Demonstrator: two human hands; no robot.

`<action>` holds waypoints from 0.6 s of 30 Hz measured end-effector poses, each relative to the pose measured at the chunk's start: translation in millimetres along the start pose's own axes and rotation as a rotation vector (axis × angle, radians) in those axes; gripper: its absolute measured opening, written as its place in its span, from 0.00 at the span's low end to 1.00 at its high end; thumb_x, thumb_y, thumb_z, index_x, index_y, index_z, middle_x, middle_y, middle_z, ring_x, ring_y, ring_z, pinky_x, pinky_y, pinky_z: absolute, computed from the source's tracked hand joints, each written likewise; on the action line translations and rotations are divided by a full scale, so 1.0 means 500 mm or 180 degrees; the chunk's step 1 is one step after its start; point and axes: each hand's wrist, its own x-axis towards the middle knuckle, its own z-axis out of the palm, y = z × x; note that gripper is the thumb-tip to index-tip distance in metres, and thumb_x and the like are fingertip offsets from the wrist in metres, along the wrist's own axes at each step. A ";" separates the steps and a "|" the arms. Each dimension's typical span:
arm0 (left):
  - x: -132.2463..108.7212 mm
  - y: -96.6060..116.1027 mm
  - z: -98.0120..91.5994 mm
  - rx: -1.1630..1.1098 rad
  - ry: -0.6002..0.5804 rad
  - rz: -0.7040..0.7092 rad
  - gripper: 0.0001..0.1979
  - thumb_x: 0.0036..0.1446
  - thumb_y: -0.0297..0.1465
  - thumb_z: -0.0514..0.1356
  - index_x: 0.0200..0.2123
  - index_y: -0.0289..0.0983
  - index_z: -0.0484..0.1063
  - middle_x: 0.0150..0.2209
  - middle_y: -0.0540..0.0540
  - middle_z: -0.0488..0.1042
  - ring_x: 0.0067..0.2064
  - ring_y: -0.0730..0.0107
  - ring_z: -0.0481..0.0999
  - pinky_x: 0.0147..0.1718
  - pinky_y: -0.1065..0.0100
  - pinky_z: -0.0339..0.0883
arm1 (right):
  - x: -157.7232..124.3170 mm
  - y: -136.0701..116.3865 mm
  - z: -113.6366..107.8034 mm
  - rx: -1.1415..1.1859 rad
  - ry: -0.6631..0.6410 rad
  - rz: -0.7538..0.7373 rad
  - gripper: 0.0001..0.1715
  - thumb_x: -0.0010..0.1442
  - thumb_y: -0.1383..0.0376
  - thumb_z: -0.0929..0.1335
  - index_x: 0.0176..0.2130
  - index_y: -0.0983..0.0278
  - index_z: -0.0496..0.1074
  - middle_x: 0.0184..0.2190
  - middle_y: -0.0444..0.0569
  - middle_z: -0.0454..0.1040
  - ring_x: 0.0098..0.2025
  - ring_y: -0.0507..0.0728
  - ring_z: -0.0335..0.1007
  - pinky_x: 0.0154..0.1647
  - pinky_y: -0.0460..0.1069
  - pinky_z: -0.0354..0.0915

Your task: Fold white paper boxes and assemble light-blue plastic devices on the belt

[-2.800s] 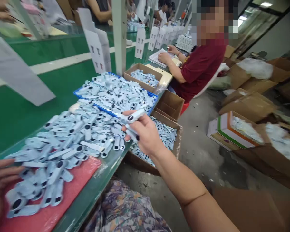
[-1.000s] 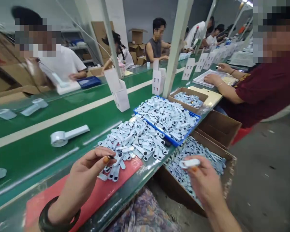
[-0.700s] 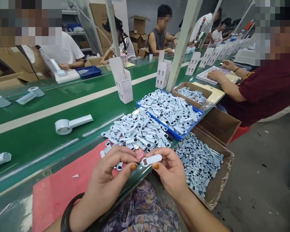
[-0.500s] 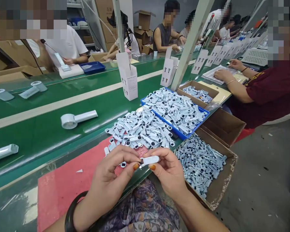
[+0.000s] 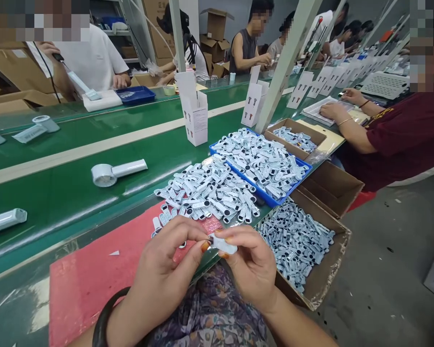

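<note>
Being pinched by left hand (image 5: 168,262), dark bit (image 5: 210,239) may be dropped if pale piece (image 5: 224,246), pinched by right hand (image 5: 255,262), slips.

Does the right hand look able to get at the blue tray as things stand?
Probably yes: the blue tray lies just beyond the right hand, with nothing tall between them. That hand is pinching a pale piece, though, so it would likely need to free its grip first.
</note>
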 end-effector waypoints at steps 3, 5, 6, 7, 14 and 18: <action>0.007 0.009 0.006 0.0223 -0.0049 0.0033 0.06 0.67 0.26 0.57 0.38 0.41 0.72 0.37 0.51 0.73 0.40 0.73 0.73 0.39 0.71 0.67 | -0.003 0.001 -0.010 -0.0336 -0.0051 -0.0315 0.23 0.60 0.79 0.70 0.49 0.56 0.73 0.46 0.45 0.79 0.46 0.53 0.76 0.47 0.49 0.72; 0.007 0.015 0.011 0.0584 -0.0035 0.0200 0.06 0.66 0.25 0.57 0.38 0.40 0.71 0.37 0.51 0.73 0.39 0.74 0.73 0.36 0.71 0.66 | -0.004 0.002 -0.018 -0.0456 -0.0127 -0.0481 0.23 0.60 0.80 0.69 0.49 0.57 0.72 0.47 0.45 0.79 0.45 0.53 0.77 0.46 0.49 0.73; 0.007 0.017 0.014 0.0797 -0.0001 0.0315 0.06 0.66 0.24 0.56 0.38 0.40 0.71 0.37 0.50 0.73 0.39 0.73 0.73 0.36 0.71 0.65 | -0.004 0.003 -0.022 -0.0495 -0.0161 -0.0548 0.24 0.60 0.80 0.69 0.50 0.58 0.72 0.48 0.46 0.79 0.45 0.52 0.77 0.45 0.49 0.74; 0.006 0.019 0.017 0.1008 0.0034 0.0440 0.06 0.66 0.24 0.56 0.39 0.39 0.71 0.37 0.50 0.73 0.39 0.73 0.73 0.36 0.70 0.64 | -0.003 0.004 -0.026 -0.0526 -0.0189 -0.0608 0.24 0.60 0.80 0.69 0.50 0.58 0.72 0.48 0.46 0.78 0.45 0.52 0.77 0.45 0.49 0.74; 0.015 0.024 0.018 0.0496 0.0198 0.0136 0.05 0.66 0.26 0.57 0.38 0.41 0.71 0.35 0.51 0.73 0.38 0.73 0.73 0.36 0.70 0.66 | 0.007 0.008 -0.042 -0.0312 0.0019 -0.0687 0.27 0.58 0.83 0.68 0.51 0.58 0.72 0.47 0.46 0.78 0.42 0.53 0.78 0.44 0.51 0.76; 0.027 0.030 0.021 -0.0122 0.0122 -0.0322 0.05 0.66 0.30 0.59 0.35 0.41 0.72 0.32 0.53 0.73 0.35 0.73 0.73 0.34 0.71 0.66 | 0.009 0.008 -0.048 -0.0126 0.0160 -0.0592 0.28 0.58 0.84 0.68 0.50 0.58 0.72 0.49 0.46 0.78 0.38 0.51 0.78 0.40 0.50 0.77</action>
